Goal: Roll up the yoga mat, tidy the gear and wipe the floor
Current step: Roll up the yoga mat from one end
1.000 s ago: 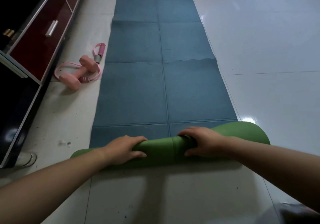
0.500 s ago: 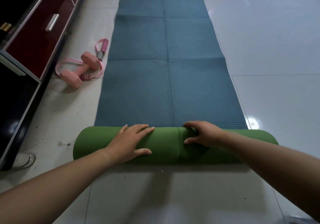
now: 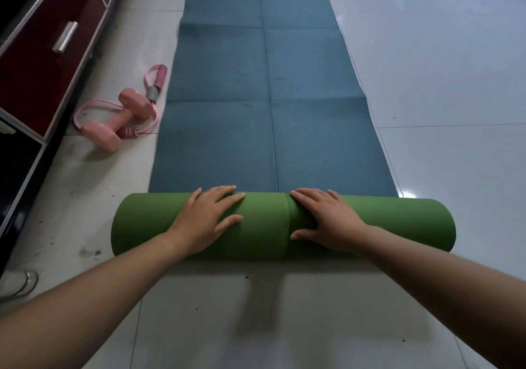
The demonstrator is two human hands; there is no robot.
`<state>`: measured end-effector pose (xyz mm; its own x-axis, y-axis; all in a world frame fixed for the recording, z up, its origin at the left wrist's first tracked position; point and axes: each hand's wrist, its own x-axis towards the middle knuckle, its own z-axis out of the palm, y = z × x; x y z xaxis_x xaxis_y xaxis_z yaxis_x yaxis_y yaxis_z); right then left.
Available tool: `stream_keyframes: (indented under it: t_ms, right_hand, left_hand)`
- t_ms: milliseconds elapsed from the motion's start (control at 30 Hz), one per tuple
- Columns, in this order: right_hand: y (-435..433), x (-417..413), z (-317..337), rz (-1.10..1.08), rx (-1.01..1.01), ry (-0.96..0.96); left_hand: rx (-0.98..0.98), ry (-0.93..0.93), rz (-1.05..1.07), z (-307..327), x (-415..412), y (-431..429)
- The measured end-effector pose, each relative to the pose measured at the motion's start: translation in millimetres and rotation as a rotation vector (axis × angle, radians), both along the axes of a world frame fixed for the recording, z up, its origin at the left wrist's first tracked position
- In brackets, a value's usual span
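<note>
Confirm one yoga mat (image 3: 219,146) on the tiled floor (image 3: 441,112), running away from you down the middle of the view. Its near end is wound into one green roll (image 3: 264,226), which lies crosswise on the floor directly in front of you. The far portion lies flat, blue face up, and shows one lengthwise crease and two crosswise creases. Both of your hands are on top of the roll. Your left hand (image 3: 205,220) presses palm-down left of centre, with the fingers straight and slightly spread. Your right hand (image 3: 327,220) presses the same way right of centre, its fingertips just beside one seam (image 3: 287,220) that crosses the roll. Neither hand curls round the mat. The two hands are apart, with a bare strip of green between them. The pink gear lies on the floor left of the flat portion, between the mat and the cabinet. It includes two pink weight heads, a far one (image 3: 133,105) and a near one (image 3: 99,136); you cannot tell whether they belong to one dumbbell or two. One pink cord (image 3: 96,102) loops round them and has two handles: one (image 3: 160,75) lies just beside the mat's left edge, the other (image 3: 128,132) touches the near head. One dark red cabinet (image 3: 37,78) along the left edge carries one silver pull (image 3: 65,36). One clear rounded object (image 3: 24,283) sits at the lower left, cut off too far to identify.
</note>
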<state>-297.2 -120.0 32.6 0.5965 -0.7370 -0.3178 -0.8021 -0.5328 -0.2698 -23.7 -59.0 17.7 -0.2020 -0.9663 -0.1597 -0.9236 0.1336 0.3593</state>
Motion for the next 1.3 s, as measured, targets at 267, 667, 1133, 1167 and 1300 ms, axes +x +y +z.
stream_keyframes:
  t_ms: [267, 667, 1133, 1167, 1300]
  right_hand:
    - [-6, 4, -2, -0.072, -0.114, -0.030]
    - [-9, 0, 11, 0.018, -0.111, 0.012]
    - [31, -1, 56, 0.096, -0.147, -0.021]
    - [36, -2, 58, 0.099, -0.126, -0.011]
    - [57, -7, 64, 0.120, -0.033, 0.036]
  left_hand:
    - [0.097, -0.176, -0.100, 4, 3, -10]
    - [-0.085, -0.043, -0.104, 17, 1, -16]
    - [-0.026, -0.092, -0.119, 60, -4, 31]
    - [0.003, -0.102, -0.123, 63, -6, 37]
    - [0.110, -0.095, -0.151, 69, -7, 55]
